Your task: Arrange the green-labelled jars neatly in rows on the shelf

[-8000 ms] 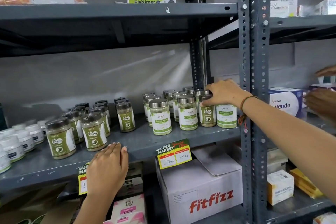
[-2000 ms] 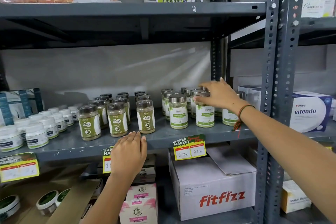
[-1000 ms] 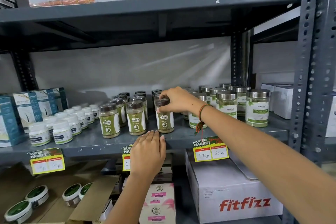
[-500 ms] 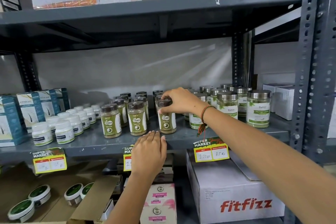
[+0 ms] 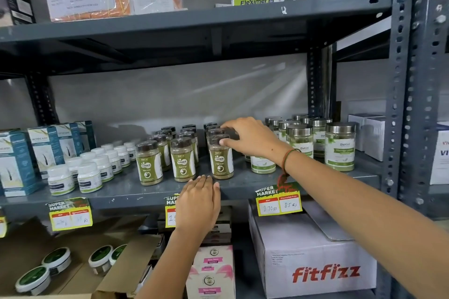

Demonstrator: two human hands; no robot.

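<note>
Your right hand (image 5: pixel 252 138) pinches the lid of the front Gaska jar (image 5: pixel 221 158), likely to line it up with the two front jars to its left. Your left hand (image 5: pixel 198 201) lies flat on the shelf (image 5: pixel 243 188) edge, gripping nothing. The jar stands upright, long axis vertical, label facing you.

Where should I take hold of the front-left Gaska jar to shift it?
Grip the front-left Gaska jar by its dark cap from above and in front: it stands upright, its neighbour crowds its right side, another stands behind, but the top is free.
</note>
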